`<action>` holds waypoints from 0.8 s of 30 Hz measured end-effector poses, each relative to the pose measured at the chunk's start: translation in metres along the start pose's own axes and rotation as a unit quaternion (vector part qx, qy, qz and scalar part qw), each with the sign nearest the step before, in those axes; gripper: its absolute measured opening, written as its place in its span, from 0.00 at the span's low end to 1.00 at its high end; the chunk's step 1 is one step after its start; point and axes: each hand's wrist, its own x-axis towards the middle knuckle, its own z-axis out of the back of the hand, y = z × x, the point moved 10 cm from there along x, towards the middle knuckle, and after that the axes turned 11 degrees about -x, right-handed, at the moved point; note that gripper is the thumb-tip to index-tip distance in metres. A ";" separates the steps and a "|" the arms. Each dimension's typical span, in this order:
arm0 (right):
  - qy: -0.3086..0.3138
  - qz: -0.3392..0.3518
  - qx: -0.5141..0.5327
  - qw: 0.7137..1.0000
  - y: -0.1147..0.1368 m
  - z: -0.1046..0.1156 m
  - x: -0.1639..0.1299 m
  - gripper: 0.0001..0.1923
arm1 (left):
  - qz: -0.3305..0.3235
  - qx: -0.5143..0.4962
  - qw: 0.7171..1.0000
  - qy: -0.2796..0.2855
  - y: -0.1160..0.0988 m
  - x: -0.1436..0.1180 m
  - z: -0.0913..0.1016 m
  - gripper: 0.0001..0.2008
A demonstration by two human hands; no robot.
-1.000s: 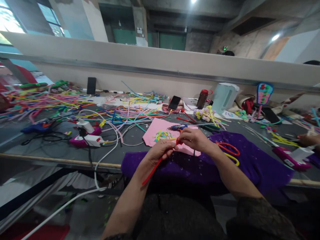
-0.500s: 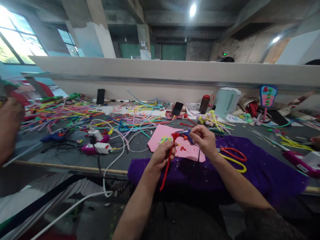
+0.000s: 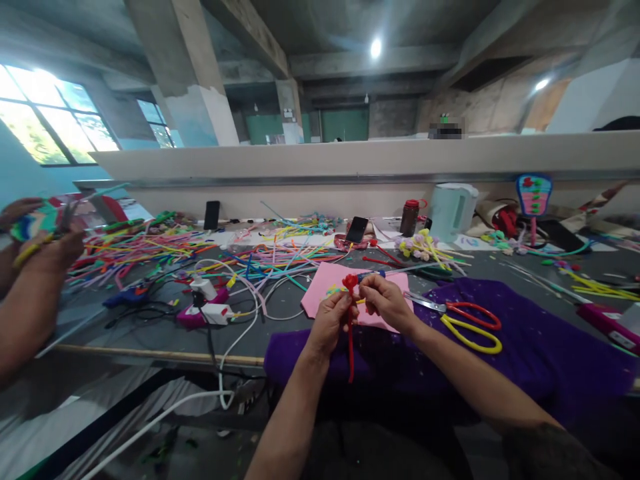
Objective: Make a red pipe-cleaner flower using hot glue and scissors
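Swinging from a slant to hang nearly upright, the fuzzy red pipe cleaner with a coiled knob on top [image 3: 350, 320] is now dangling over the near edge of the bench [image 3: 150, 327]. The left hand [image 3: 331, 321] is pinching its stem just below the knob, while the right hand [image 3: 384, 301] is nipping the knob from the side. Under them a crumpled purple felt cloth [image 3: 525, 347] is draping over the near edge, carrying red-and-yellow plastic-handled scissors [image 3: 467, 319]. Behind the hands a flat pink foam sheet [image 3: 320, 290] is lying. Toward the far edge, thin multicoloured pipe cleaners [image 3: 165, 247] are sprawling in a tangle.
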 end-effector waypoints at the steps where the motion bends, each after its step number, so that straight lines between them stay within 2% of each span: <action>1: 0.004 -0.004 0.005 1.000 -0.001 -0.001 0.000 0.09 | -0.005 0.008 1.000 -0.002 -0.001 0.000 0.000 0.19; 5: 0.016 -0.013 0.014 1.000 -0.003 -0.004 -0.002 0.11 | -0.026 0.031 0.999 0.001 -0.005 -0.001 -0.002 0.17; 11: -0.013 -0.016 0.036 0.999 -0.005 -0.001 -0.003 0.13 | -0.044 0.061 0.997 -0.017 -0.009 -0.002 0.000 0.15; 17: 0.018 -0.033 0.069 0.997 -0.007 -0.008 -0.002 0.13 | -0.074 0.117 0.990 -0.022 -0.016 -0.003 -0.001 0.15; 24: -0.032 -0.012 0.049 0.998 -0.007 0.004 -0.001 0.10 | -0.089 0.157 0.983 -0.025 -0.018 -0.004 0.001 0.14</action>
